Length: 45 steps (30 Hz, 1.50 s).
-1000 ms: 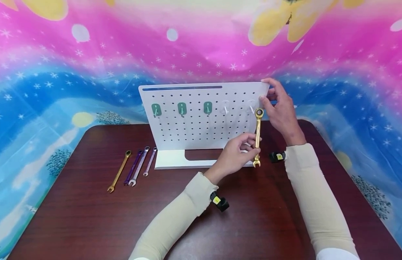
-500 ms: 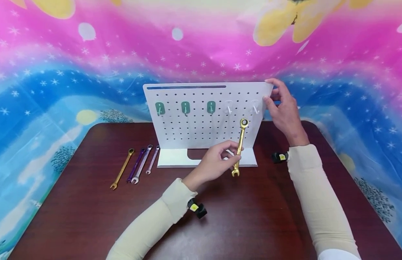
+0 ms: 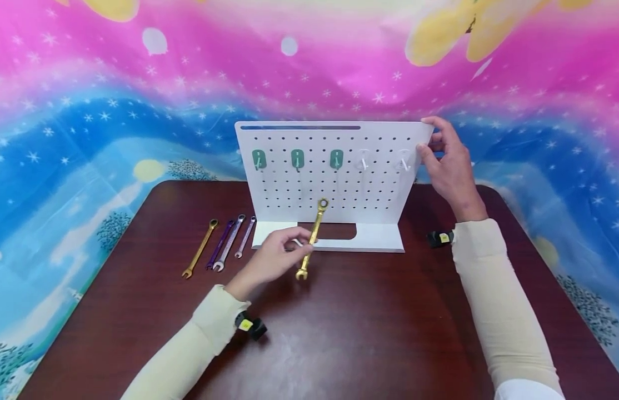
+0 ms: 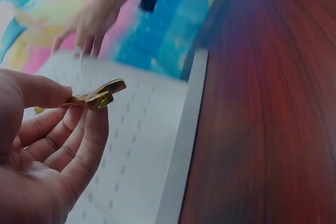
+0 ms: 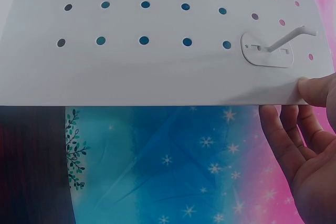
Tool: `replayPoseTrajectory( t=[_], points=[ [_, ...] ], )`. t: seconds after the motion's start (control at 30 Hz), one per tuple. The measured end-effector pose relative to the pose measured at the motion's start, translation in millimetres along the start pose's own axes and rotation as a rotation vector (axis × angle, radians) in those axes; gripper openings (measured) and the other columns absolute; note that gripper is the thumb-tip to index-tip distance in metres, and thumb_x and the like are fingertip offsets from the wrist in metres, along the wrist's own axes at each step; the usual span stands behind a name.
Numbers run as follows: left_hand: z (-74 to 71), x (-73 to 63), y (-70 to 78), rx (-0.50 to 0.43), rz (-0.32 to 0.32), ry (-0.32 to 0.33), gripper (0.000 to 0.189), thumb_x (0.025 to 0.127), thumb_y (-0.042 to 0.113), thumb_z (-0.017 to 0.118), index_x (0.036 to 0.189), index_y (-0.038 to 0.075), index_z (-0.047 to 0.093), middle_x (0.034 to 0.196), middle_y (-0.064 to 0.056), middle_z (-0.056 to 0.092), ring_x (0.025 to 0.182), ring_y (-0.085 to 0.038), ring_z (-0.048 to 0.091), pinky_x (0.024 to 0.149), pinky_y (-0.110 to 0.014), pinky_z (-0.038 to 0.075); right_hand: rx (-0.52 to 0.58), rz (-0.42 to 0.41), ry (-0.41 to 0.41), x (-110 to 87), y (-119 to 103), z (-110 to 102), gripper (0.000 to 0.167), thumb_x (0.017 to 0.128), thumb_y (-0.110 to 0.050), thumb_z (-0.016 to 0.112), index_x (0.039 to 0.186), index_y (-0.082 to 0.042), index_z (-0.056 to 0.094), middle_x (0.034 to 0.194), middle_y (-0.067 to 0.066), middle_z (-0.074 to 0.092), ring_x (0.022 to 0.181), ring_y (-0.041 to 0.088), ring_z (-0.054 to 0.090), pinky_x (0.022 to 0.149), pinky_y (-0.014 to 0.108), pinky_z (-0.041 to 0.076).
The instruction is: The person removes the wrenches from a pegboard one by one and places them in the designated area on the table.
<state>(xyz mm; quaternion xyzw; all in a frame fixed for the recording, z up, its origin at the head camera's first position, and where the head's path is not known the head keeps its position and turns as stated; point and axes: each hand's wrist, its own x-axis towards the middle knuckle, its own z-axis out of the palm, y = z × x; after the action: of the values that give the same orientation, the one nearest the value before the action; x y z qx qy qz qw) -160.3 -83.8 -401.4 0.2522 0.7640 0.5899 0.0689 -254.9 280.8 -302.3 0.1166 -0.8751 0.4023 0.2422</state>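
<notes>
A gold combination wrench [image 3: 315,228] is pinched between the thumb and fingers of my left hand [image 3: 279,253], ring end up and open end down, in front of the pegboard's base. In the left wrist view the open end of the wrench [image 4: 100,99] juts past my fingertips. My right hand [image 3: 449,166] grips the upper right edge of the white pegboard [image 3: 329,186], thumb on its front and fingers behind. The right wrist view shows the thumb [image 5: 315,92] beside a white hook [image 5: 268,51]. Three green hooks [image 3: 297,159] and two white ones line the board, all bare.
Left of the pegboard, several wrenches lie on the dark wooden table [image 3: 369,322]: a gold wrench [image 3: 200,248], a purple wrench [image 3: 220,244], a silver wrench [image 3: 229,243] and a small pale wrench [image 3: 245,237]. A patterned cloth [image 3: 339,61] hangs behind the table.
My left hand has carried the gold wrench leftward and down, from the board's right edge to the front of its base. My right hand keeps its grip. The view has shifted slightly.
</notes>
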Motion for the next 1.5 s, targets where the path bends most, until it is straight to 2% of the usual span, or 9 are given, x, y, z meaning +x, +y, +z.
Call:
replayPoseTrajectory(
  t=[0.13,0.2,0.33,0.47,0.63,0.8,1.0,1.2,1.5],
  points=[
    [-29.0,-18.0,-11.1,0.051,-0.017,0.062,0.014,0.097,-0.001,0.067,0.109,-0.006,0.069,0.093,-0.016,0.069,0.07,-0.023,0.069,0.062,-0.048,0.059,-0.005,0.003,0.003,0.7,1,-1,0.055,0.106,-0.017,0.058,0.153,-0.039,0.042,0.117,0.011,0.06,0.105,0.022,0.062,0.086,0.027,0.057],
    [-43.6,-27.6,-14.8,0.077,-0.049,0.093,0.015,0.098,0.0,0.067,0.11,-0.007,0.068,0.093,-0.019,0.069,0.064,-0.02,0.067,0.059,-0.045,0.058,-0.003,0.001,0.005,1.2,1,0,0.055,0.106,-0.017,0.058,0.153,-0.04,0.042,0.117,0.011,0.06,0.105,0.021,0.062,0.086,0.026,0.056],
    [-72.8,-45.2,-20.0,0.149,-0.125,0.142,0.016,0.099,0.003,0.067,0.111,-0.007,0.068,0.094,-0.022,0.07,0.063,-0.021,0.065,0.06,-0.042,0.059,0.001,0.005,0.005,1.0,0,1,0.055,0.106,-0.017,0.059,0.153,-0.039,0.043,0.116,0.01,0.059,0.103,0.019,0.061,0.085,0.026,0.056],
    [-100.3,-59.2,-22.3,0.231,-0.187,0.171,0.018,0.101,0.006,0.066,0.113,-0.007,0.068,0.094,-0.023,0.07,0.067,-0.021,0.066,0.061,-0.041,0.059,0.0,0.011,0.004,0.7,-1,-1,0.055,0.106,-0.017,0.059,0.154,-0.039,0.042,0.116,0.011,0.058,0.103,0.017,0.061,0.086,0.026,0.055],
    [-132.9,-72.9,-27.1,0.35,-0.235,0.195,0.024,0.103,0.01,0.065,0.117,-0.009,0.066,0.097,-0.022,0.07,0.066,-0.021,0.064,0.058,-0.037,0.057,-0.006,0.003,0.009,3.9,-4,-2,0.055,0.106,-0.018,0.059,0.153,-0.04,0.042,0.118,0.01,0.058,0.104,0.019,0.061,0.088,0.03,0.057],
    [-160.6,-86.2,-37.0,0.388,-0.322,0.189,0.024,0.103,0.012,0.063,0.117,-0.008,0.065,0.097,-0.021,0.069,0.065,-0.024,0.062,0.055,-0.034,0.053,-0.006,0.008,0.006,3.8,-4,-1,0.055,0.106,-0.018,0.059,0.153,-0.039,0.042,0.118,0.011,0.058,0.104,0.018,0.06,0.087,0.028,0.056],
    [-185.0,-94.8,-54.8,0.404,-0.411,0.14,0.028,0.102,0.011,0.064,0.12,-0.01,0.064,0.099,-0.018,0.069,0.074,-0.022,0.067,0.064,-0.033,0.06,-0.027,0.034,0.002,-0.7,-2,-1,0.056,0.106,-0.019,0.059,0.154,-0.041,0.041,0.119,0.011,0.058,0.105,0.019,0.059,0.087,0.029,0.057],
    [-201.9,-97.4,-65.8,0.463,-0.434,0.11,0.028,0.104,0.012,0.061,0.119,-0.011,0.065,0.098,-0.017,0.069,0.072,-0.023,0.064,0.064,-0.035,0.058,-0.025,0.026,0.0,-1.3,-1,-1,0.056,0.106,-0.018,0.058,0.154,-0.04,0.041,0.12,0.012,0.058,0.108,0.024,0.061,0.09,0.034,0.058],
    [-212.3,-96.2,-69.6,0.521,-0.482,0.068,0.027,0.105,0.014,0.059,0.115,-0.01,0.066,0.092,-0.013,0.067,0.071,-0.024,0.058,0.063,-0.038,0.053,-0.021,0.008,0.002,-0.1,0,0,0.055,0.106,-0.017,0.059,0.154,-0.039,0.042,0.119,0.011,0.059,0.107,0.024,0.062,0.089,0.034,0.058]
  ],
)
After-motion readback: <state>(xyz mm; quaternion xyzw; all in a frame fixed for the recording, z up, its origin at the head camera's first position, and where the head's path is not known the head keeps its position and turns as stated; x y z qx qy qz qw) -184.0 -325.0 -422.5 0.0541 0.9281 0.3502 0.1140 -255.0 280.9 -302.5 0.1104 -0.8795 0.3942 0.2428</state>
